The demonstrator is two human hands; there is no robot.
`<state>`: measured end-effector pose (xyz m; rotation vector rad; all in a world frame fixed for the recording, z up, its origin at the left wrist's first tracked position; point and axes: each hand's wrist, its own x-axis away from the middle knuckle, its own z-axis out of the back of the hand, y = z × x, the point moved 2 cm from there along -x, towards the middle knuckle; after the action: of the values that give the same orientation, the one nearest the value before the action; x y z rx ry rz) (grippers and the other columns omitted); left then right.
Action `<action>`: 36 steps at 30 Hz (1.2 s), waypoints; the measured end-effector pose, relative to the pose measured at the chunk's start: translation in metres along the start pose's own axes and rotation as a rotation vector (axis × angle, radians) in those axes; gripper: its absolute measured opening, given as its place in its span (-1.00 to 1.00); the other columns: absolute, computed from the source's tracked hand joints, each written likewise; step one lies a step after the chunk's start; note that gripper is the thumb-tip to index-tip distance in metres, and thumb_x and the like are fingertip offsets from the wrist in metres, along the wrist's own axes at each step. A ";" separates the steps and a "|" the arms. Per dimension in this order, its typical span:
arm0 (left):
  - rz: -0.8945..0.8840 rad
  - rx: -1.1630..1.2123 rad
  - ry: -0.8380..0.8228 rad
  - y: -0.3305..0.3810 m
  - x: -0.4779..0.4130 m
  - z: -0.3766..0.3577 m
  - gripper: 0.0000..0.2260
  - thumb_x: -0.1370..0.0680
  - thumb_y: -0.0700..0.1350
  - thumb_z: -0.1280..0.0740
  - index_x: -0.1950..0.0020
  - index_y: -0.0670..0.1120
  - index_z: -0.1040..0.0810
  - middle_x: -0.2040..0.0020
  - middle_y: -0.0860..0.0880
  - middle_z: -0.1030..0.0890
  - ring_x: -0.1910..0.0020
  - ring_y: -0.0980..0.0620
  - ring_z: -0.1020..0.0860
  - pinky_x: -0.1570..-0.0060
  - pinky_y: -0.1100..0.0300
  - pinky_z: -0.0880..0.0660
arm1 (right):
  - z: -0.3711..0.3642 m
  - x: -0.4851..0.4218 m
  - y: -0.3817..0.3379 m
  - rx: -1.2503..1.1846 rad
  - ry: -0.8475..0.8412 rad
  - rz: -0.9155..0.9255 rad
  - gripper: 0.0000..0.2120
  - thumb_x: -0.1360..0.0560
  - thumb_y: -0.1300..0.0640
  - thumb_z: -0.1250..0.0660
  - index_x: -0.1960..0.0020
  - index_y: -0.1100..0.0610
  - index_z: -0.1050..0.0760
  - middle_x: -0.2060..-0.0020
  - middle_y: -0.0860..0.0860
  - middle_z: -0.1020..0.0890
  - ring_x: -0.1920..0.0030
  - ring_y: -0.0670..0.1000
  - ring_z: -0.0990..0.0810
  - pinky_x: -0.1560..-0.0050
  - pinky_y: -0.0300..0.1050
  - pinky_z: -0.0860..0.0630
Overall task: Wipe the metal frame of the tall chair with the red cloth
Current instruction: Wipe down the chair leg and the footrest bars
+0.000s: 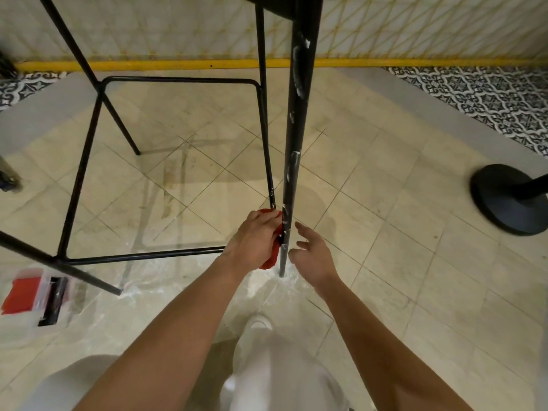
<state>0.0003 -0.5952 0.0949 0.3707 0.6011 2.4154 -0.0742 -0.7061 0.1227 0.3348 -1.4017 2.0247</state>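
Observation:
The tall chair's black metal frame point(89, 143) fills the upper left, with a footrest ring joining its legs. Its nearest leg point(296, 129) runs down the middle, smeared with white marks, and meets the floor near my hands. My left hand point(255, 238) is shut on the red cloth point(271, 261) and presses it against the lower part of that leg, close to where the low crossbar point(148, 256) meets it. Most of the cloth is hidden under my fingers. My right hand point(311, 250) hovers just right of the leg, fingers apart, holding nothing.
A clear plastic box point(32, 295) with red and black items sits on the floor at the lower left. A black round stand base point(507, 197) stands at the right. A yellow kerb point(148, 65) and patterned wall close off the far side. My white-clad legs are below.

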 end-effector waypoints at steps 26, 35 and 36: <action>0.143 0.139 0.171 -0.023 -0.026 -0.004 -0.65 -0.62 -0.16 -0.09 -0.39 0.02 -0.40 -0.33 0.09 -0.44 -0.28 0.07 -0.34 -0.33 0.18 -0.31 | 0.002 -0.027 -0.004 -0.164 -0.042 -0.038 -0.38 -0.45 0.25 -0.34 -0.45 -0.04 -0.26 -0.39 -0.01 -0.36 -0.35 0.01 -0.36 0.42 -0.33 -0.40; 0.202 0.235 0.082 -0.017 -0.074 0.019 -0.62 -0.61 -0.24 -0.19 -0.43 -0.12 -0.32 -0.39 -0.13 -0.39 -0.37 -0.15 -0.33 -0.38 -0.09 -0.29 | 0.004 -0.028 0.002 -0.177 -0.058 0.006 -0.39 -0.46 0.27 -0.33 -0.45 -0.01 -0.25 -0.41 -0.04 -0.33 -0.39 0.00 -0.33 0.08 -0.32 -0.44; 0.178 0.163 0.035 -0.016 -0.073 0.017 -0.60 -0.61 -0.23 -0.19 -0.46 -0.11 -0.28 -0.43 -0.11 -0.34 -0.41 -0.12 -0.28 -0.41 -0.06 -0.24 | 0.003 -0.029 0.001 -0.166 -0.059 0.015 -0.39 -0.46 0.26 -0.34 -0.45 0.00 -0.25 -0.42 -0.04 -0.33 -0.39 0.01 -0.33 -0.03 -0.26 -0.43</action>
<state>0.0718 -0.6239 0.0931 0.4680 0.8144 2.5534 -0.0536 -0.7197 0.1073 0.3143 -1.6006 1.9085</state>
